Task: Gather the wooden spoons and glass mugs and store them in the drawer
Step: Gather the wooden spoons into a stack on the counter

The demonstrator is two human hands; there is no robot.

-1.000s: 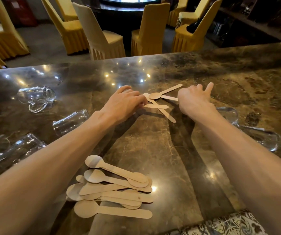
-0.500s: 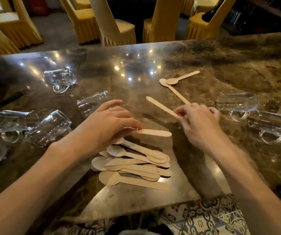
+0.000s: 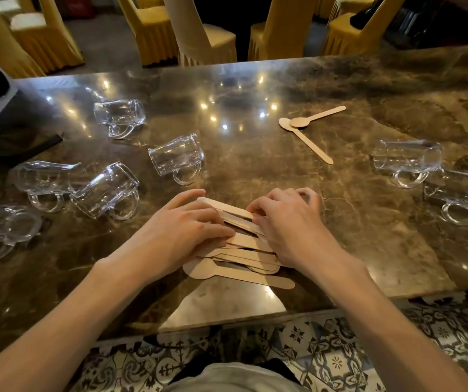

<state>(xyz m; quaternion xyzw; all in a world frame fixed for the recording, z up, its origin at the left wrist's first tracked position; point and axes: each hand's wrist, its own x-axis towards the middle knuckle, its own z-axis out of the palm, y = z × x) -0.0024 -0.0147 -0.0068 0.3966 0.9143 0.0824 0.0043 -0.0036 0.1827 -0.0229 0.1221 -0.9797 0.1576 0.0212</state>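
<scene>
A pile of flat wooden spoons point(image 3: 238, 260) lies near the front edge of the marble counter point(image 3: 368, 227). My left hand point(image 3: 181, 233) presses on the pile's left side and my right hand point(image 3: 289, 224) on its right, fingers curled over the top spoons point(image 3: 227, 206). Two more wooden spoons point(image 3: 309, 128) lie crossed farther back on the right. Several glass mugs lie on their sides: one point(image 3: 176, 159) just beyond my left hand, others at the left point(image 3: 105, 190) and two at the right point(image 3: 408, 162).
Yellow-covered chairs point(image 3: 280, 26) stand beyond the counter's far edge. A dark object with a grey part point(image 3: 6, 123) sits at the far left of the counter. Patterned floor tiles point(image 3: 326, 357) show below the front edge. No drawer is in view.
Both hands came back from the far spoons, each carrying a spoon, and now rest together on the near pile. The view tilted down toward the counter's front edge.
</scene>
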